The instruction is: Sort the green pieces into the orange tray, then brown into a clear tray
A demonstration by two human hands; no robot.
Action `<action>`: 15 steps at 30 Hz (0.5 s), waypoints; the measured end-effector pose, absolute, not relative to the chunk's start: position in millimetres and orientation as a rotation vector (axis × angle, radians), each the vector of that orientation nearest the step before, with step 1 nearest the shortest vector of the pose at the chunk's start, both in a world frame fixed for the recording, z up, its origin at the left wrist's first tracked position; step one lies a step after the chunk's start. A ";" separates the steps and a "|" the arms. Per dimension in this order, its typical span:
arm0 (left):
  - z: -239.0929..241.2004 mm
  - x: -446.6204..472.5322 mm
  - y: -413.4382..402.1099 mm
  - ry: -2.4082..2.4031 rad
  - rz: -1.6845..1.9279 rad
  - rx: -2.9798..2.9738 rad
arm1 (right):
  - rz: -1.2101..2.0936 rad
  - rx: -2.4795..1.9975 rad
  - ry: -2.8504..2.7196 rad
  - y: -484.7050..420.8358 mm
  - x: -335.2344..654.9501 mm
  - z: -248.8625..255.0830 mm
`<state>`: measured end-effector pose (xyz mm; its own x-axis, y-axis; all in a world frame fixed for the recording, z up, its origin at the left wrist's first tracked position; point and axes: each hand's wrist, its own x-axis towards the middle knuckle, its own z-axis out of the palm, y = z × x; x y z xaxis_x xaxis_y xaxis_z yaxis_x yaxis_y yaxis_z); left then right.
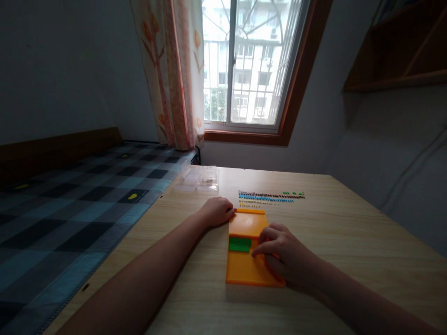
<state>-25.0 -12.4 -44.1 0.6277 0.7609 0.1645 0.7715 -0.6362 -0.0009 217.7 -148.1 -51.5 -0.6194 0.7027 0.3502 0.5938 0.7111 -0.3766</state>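
Note:
An orange two-part tray (244, 271) lies on the wooden table in front of me. Green pieces (239, 244) sit packed side by side along the left of its nearer compartment, just below the divider. My left hand (216, 211) is closed at the tray's far left corner, fingertips against the rim. Over the right side of the nearer compartment, my right hand (281, 249) is pinched, fingertips just right of the green row. Whatever lies between those fingers is too small to make out.
Beyond the tray, small brown, blue and yellow pieces (265, 197) stand in long rows, with a few green bits (293, 192) behind them. Clear plastic boxes (200, 177) sit at the table's far left. A bed with a checked cover (104, 186) borders the table's left edge.

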 end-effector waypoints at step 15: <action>-44.3 -25.1 -11.9 -1.299 -0.248 -2.778 | 0.275 -1.069 -2.381 -148.3 213.5 -48.4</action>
<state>-25.1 -11.9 -44.3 0.6310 0.7564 0.1725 0.7668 -0.6418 0.0095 213.5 -148.3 -48.4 -0.5594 0.7425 0.3685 0.6388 0.6695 -0.3792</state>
